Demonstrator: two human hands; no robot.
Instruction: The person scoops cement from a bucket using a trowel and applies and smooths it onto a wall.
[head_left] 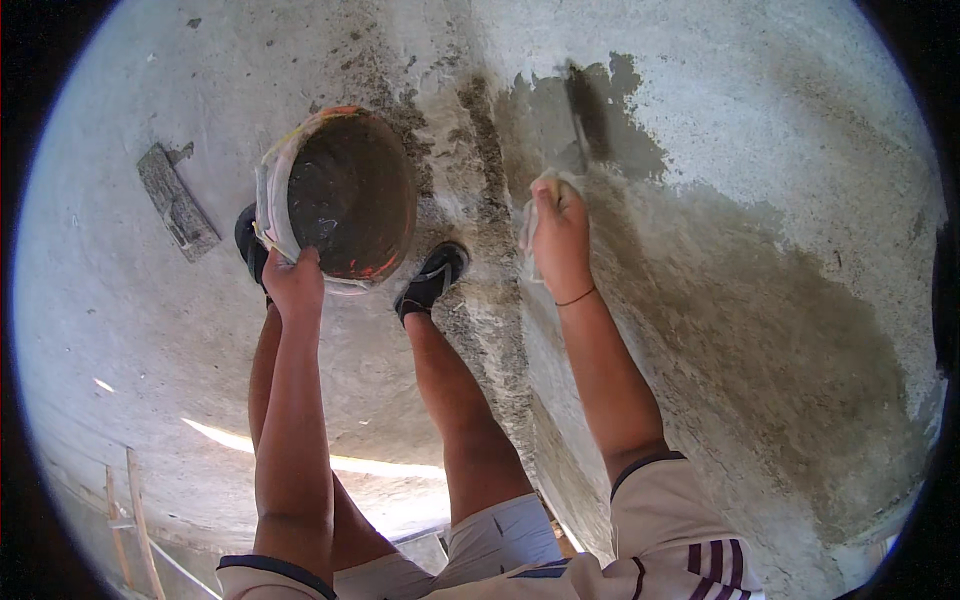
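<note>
"How far along?"
"Partly, I'd judge: a broad dark damp patch (770,330) marks the rough grey concrete wall (780,90); pale areas remain."
"And the hands?"
"Left hand (293,285) grips the round pale plastic bucket (272,190) above the floor; right (563,235) clenches crumpled whitish cloth-like material (533,268) by the wall."

Got a mortar-crusted hand float (178,205) lying on the grey concrete floor (100,270) around ten o'clock, plus a bright curved streak of light (345,464) between seven and eight. Way out near the edge at eight there's a pair of wooden poles (143,520), with a thin pale rod (183,570) slanting beside them
</note>
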